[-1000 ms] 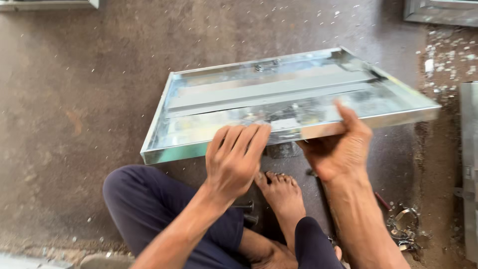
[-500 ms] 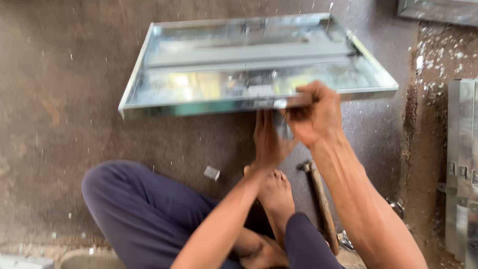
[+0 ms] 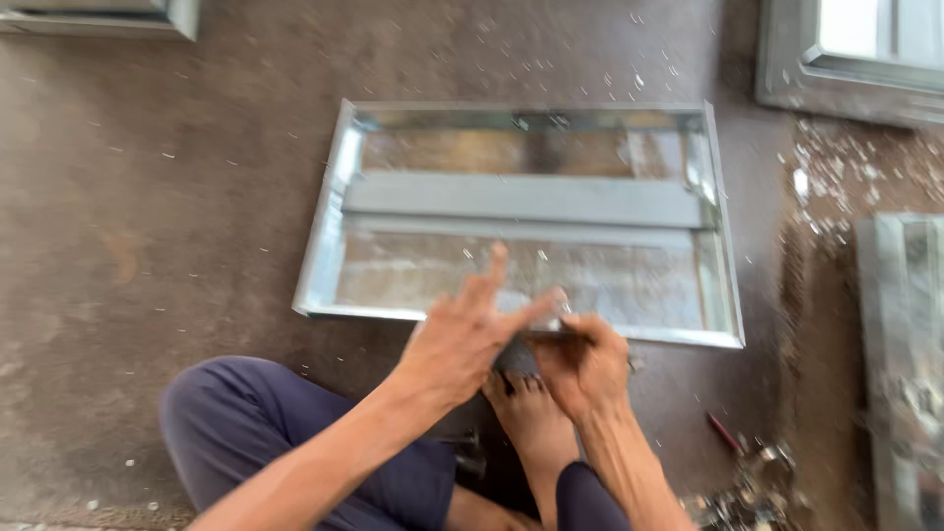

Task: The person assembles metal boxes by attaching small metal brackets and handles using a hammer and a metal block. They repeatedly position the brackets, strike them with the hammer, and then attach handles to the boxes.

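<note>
A shiny metal tray [image 3: 521,211] lies flat on the concrete floor [image 3: 147,226], open side up, a flat bar across its middle. Its near rim lies just under both hands. The left hand [image 3: 470,332] hovers with fingers spread wide, gripping nothing. The right hand [image 3: 582,362] is curled at the rim; motion blur hides what it pinches. A bare foot [image 3: 531,418] rests below them.

The metal tray [image 3: 521,202] lies on the floor [image 3: 147,197] ahead of the bare foot [image 3: 531,418]; both hands, left hand [image 3: 462,339] and right hand [image 3: 585,364], meet at its near edge; another metal panel [image 3: 900,364] lies to the right.
</note>
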